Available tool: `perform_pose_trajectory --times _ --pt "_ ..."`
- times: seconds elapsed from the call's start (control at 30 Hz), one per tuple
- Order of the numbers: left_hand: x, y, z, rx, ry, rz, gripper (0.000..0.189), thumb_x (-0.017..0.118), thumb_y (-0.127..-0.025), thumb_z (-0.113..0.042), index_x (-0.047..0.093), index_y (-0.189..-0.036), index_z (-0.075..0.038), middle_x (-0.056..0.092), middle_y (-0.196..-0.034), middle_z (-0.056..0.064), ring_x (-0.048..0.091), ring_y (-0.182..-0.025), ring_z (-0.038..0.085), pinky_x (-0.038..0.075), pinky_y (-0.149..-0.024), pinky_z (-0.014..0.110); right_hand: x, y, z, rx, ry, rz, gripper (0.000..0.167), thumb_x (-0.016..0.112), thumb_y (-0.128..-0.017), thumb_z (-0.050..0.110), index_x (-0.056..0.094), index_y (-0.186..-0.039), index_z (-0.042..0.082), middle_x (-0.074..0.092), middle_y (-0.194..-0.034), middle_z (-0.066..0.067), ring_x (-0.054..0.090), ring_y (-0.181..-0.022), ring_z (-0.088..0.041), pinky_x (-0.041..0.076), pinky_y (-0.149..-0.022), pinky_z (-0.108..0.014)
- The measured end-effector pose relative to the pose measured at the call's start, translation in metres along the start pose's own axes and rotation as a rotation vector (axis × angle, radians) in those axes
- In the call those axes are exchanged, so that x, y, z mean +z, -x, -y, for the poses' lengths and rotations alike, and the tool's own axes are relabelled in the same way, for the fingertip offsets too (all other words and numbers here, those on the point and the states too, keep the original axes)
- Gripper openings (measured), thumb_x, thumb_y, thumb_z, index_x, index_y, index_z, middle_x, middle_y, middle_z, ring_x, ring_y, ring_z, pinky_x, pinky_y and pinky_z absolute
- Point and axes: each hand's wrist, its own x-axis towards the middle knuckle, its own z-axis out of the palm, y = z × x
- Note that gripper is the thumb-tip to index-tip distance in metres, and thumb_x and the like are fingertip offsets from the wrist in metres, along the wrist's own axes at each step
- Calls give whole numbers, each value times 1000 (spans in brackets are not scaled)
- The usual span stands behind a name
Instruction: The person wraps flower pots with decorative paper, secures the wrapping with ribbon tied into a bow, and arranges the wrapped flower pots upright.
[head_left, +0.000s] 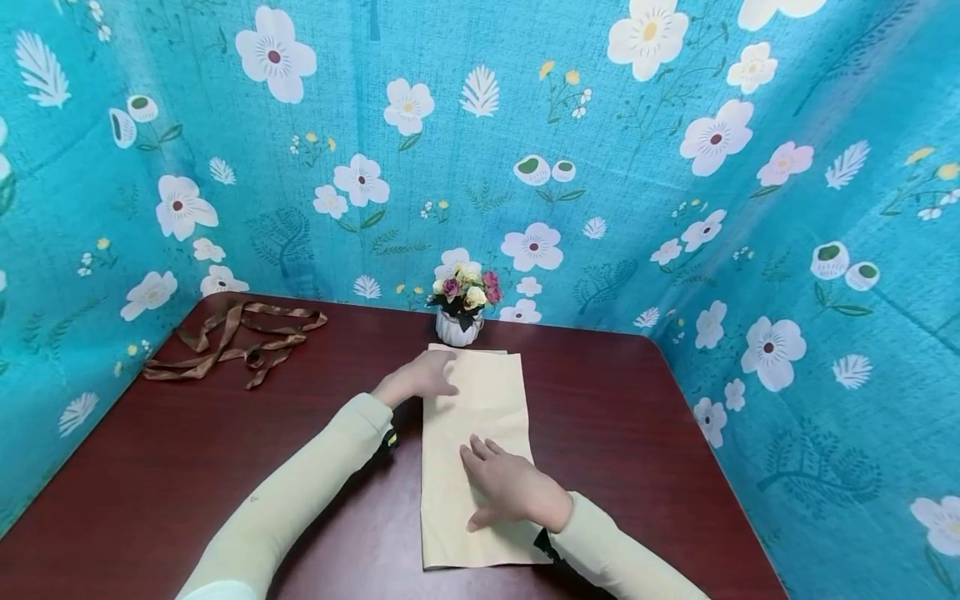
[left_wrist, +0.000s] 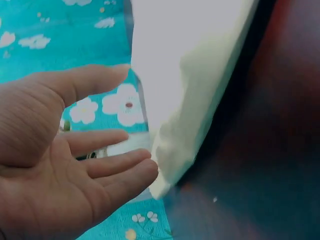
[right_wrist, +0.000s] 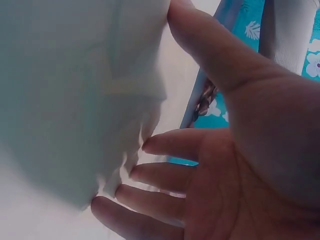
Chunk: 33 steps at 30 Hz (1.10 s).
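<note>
A long, narrow cream folded piece, apparently cloth [head_left: 480,417], lies lengthwise on the dark red table, its lower edge showing stacked layers. My left hand [head_left: 429,374] is at its far left edge; in the left wrist view the thumb and fingers are spread, with the fingertips at the pale cloth [left_wrist: 195,75]. My right hand [head_left: 513,486] lies over the nearer half, fingers extended and thumb apart. From the right wrist, the fingertips touch the cloth [right_wrist: 75,100], which puckers slightly beside them. Neither hand is curled round it.
Just beyond the cloth's far end stands a white pot of artificial flowers [head_left: 459,327]. A brown ribbon-like strap [head_left: 225,342] lies loosely at the back left of the table [head_left: 187,467]. Blue floral curtain [head_left: 465,192] surrounds the table's back and sides.
</note>
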Motion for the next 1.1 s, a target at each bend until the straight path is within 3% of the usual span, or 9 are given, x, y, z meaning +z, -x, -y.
perform_pose_trajectory --times 0.13,0.33,0.47,0.57,0.7,0.77,0.83,0.93,1.1 --pt "9 10 -5 91 -91 94 68 81 -85 -19 52 -140 7 58 -139 23 48 -137 39 40 -114 47 0 -3 -1 -24 -11 -19 104 86 -73 55 43 -151 1 41 -157 -23 45 -142 -38 46 -109 -41" --pt "14 20 -7 230 -288 204 38 83 -82 -21 60 -105 0 65 -90 14 58 -116 41 48 -94 45 -3 -8 -16 -26 -179 -35 91 82 -83 47 44 -150 0 41 -157 -22 44 -144 -32 42 -114 -40" --pt "13 23 -2 195 -195 224 56 80 -85 -20 57 -129 6 63 -128 23 42 -140 44 40 -111 46 -12 -12 -41 67 -289 -137 82 79 -88 38 45 -149 -4 45 -153 -25 47 -140 -37 41 -114 -47" --pt "11 24 1 147 -105 249 73 78 -88 -20 45 -148 5 39 -157 26 23 -152 43 27 -121 49 -15 -15 -62 189 -353 -218 77 78 -91 32 45 -147 -8 51 -147 -27 50 -136 -40 42 -111 -51" --pt "10 23 3 146 -61 244 74 78 -88 -20 44 -150 5 31 -160 29 20 -153 43 25 -122 50 -9 -19 -83 348 -449 -272 73 75 -93 29 43 -147 -9 53 -144 -26 52 -133 -40 46 -107 -53" --pt "11 23 5 156 -49 230 74 79 -87 -19 45 -149 5 31 -159 31 21 -152 44 25 -122 50 -5 -20 -89 390 -487 -284 64 74 -94 29 50 -141 -8 64 -127 -22 64 -115 -36 54 -94 -49" --pt "13 23 7 164 -39 216 73 80 -86 -18 47 -147 5 31 -159 32 23 -151 44 26 -122 50 -1 -21 -94 408 -526 -287 53 73 -95 29 57 -130 -7 70 -100 -16 69 -88 -29 57 -75 -41" --pt "15 22 9 169 -31 201 72 80 -85 -17 49 -146 5 32 -158 31 24 -151 44 26 -122 50 1 -21 -98 419 -590 -269 37 71 -96 29 63 -115 -2 59 -67 -5 59 -54 -17 48 -54 -31" --pt "15 22 11 162 -19 190 71 81 -86 -18 49 -147 2 33 -159 29 23 -152 42 26 -122 49 1 -23 -100 421 -656 -267 28 71 -96 26 65 -107 1 59 -61 -4 60 -48 -16 50 -52 -30"
